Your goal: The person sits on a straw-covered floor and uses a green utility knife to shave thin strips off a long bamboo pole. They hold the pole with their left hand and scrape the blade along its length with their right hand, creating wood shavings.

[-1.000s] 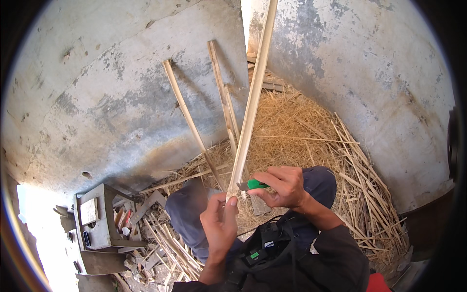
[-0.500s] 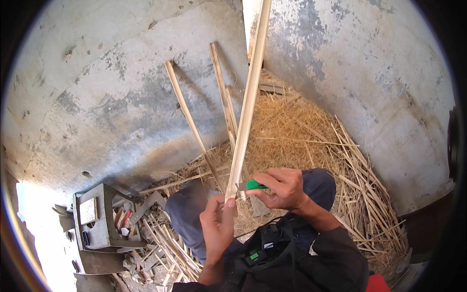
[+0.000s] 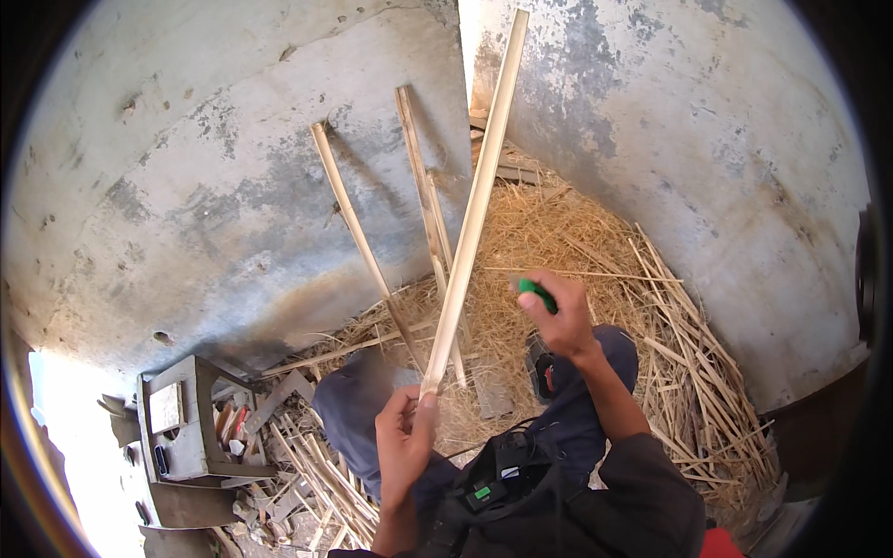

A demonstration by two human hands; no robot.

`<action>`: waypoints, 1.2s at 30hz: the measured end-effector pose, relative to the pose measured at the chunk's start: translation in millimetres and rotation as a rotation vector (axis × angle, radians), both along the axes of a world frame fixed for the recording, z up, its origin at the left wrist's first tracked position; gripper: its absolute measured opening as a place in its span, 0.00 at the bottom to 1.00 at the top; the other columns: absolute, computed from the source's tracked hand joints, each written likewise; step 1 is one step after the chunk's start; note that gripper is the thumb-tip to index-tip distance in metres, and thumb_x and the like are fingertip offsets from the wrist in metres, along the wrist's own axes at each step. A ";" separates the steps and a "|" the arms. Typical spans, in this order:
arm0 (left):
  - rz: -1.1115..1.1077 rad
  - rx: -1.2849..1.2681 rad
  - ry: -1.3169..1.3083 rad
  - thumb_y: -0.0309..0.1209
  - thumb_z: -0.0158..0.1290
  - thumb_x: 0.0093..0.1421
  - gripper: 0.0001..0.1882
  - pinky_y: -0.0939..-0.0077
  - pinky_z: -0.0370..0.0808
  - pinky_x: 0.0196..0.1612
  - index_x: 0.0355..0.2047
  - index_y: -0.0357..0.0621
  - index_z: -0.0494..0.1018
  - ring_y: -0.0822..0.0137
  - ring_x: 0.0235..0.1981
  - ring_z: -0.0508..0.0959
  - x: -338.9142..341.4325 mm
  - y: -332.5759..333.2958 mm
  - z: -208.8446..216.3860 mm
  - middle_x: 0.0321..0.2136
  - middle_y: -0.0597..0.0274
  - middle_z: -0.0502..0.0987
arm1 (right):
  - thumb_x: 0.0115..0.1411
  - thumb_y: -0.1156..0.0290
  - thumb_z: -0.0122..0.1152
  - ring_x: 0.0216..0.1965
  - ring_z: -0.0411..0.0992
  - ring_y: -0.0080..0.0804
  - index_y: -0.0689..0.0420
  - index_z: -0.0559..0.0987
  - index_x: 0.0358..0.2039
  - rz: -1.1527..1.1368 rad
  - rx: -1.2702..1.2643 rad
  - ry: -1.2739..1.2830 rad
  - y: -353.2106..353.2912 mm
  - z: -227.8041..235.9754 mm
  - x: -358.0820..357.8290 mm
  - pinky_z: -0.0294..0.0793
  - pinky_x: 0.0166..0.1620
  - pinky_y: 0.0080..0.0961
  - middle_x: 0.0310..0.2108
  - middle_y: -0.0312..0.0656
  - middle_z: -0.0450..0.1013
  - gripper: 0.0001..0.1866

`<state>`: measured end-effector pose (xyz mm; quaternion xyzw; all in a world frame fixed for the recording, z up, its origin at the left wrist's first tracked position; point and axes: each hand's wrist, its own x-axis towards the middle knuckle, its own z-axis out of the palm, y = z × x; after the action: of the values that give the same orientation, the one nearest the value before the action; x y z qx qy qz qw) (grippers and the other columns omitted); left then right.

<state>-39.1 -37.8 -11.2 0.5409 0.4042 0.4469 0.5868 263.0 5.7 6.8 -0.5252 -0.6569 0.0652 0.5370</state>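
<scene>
My left hand [image 3: 406, 435] is closed round the lower end of a long split bamboo strip [image 3: 481, 191], which slants up and away to the right with its pale hollow side showing. My right hand [image 3: 564, 318] grips a green-handled knife [image 3: 539, 296] to the right of the strip, apart from it. Only a blurred bit of the blade shows beyond the handle. Past the strip, two more bamboo pieces stand against the wall: a left one [image 3: 353, 219] and a darker one [image 3: 423, 191].
Yellow shavings [image 3: 544, 228] cover the floor ahead. Thin sticks [image 3: 716, 400] are heaped along the right wall, and more sticks [image 3: 321, 470] lie at lower left. An old grey wooden stool-like frame [image 3: 200, 418] with scraps in it stands at the left. Worn plaster walls [image 3: 223, 186] meet ahead.
My right hand has moved up and to the right with the knife, away from the strip. The strip's far end has come down into view, and my left hand has shifted slightly left and down.
</scene>
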 end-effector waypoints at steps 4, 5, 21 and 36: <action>-0.012 0.013 -0.043 0.33 0.52 0.81 0.10 0.85 0.57 0.20 0.47 0.38 0.75 0.85 0.18 0.63 7.9 1.9 4.1 0.23 0.74 0.70 | 0.67 0.55 0.74 0.29 0.82 0.37 0.57 0.85 0.45 0.212 0.015 -0.114 -13.9 -2.0 -30.9 0.80 0.33 0.31 0.31 0.42 0.82 0.18; -0.013 0.009 -0.052 0.33 0.52 0.81 0.10 0.85 0.57 0.20 0.47 0.38 0.75 0.85 0.18 0.63 9.9 0.9 8.0 0.23 0.74 0.69 | 0.66 0.55 0.74 0.30 0.83 0.39 0.56 0.85 0.45 0.254 0.020 -0.155 -16.2 -3.3 -36.4 0.81 0.34 0.32 0.32 0.41 0.82 0.18; -0.050 0.030 -0.089 0.36 0.51 0.82 0.13 0.84 0.55 0.23 0.49 0.37 0.76 0.86 0.20 0.60 21.6 -1.4 24.8 0.22 0.79 0.66 | 0.60 0.53 0.79 0.23 0.79 0.35 0.52 0.88 0.41 0.281 0.131 -0.234 -24.8 -3.9 -52.3 0.76 0.27 0.32 0.27 0.34 0.79 0.18; -0.077 -0.042 -0.081 0.35 0.56 0.79 0.12 0.84 0.59 0.32 0.44 0.38 0.79 0.85 0.28 0.65 15.8 -4.1 29.6 0.26 0.79 0.71 | 0.59 0.49 0.79 0.17 0.72 0.31 0.52 0.89 0.39 0.107 0.228 -0.336 -36.5 7.3 -54.8 0.69 0.22 0.29 0.21 0.33 0.76 0.20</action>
<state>-23.4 -41.9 18.4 0.5250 0.3685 0.4369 0.6306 208.2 -30.8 14.2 -0.4286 -0.7675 -0.0697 0.4716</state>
